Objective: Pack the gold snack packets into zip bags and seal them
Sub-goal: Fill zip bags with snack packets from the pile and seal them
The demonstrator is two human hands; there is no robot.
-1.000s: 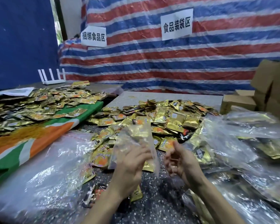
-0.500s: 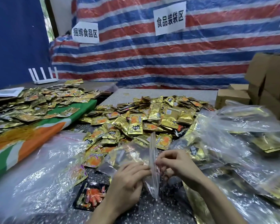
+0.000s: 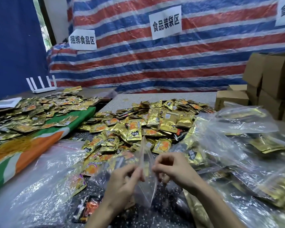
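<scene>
1. The left hand point(image 3: 122, 183) sits low in the centre of the frame. Its fingers are curled, with thumb and fingertips pinching 1 lip of a clear zip bag point(image 3: 145, 153).
2. The right hand point(image 3: 174, 171), just beside it, is curled the same way and pinches the opposite lip. Neither hand has hold of anything else.
3. The bag hangs between the 2 hands, mouth turned up and body drooping toward the bench point(image 3: 155, 99). It looks empty, though the clear film makes that hard to confirm. Taking each lip separately is most likely meant to part the zip so packets can go in.
4. The gold snack packets point(image 3: 146, 122) lie in a loose heap at the centre of the frame, just beyond the bag, probably kept there for a short reach.
5. At the right of the frame, filled bags point(image 3: 262, 145) with gold packets inside are piled up, apparently the finished lot kept apart from loose stock.
6. A second heap point(image 3: 39, 109) rests on a green and orange cloth point(image 3: 69, 122) at the left. Cardboard boxes point(image 3: 270, 79) stand at the upper right.
7. This bag is not yet filled or sealed.
</scene>
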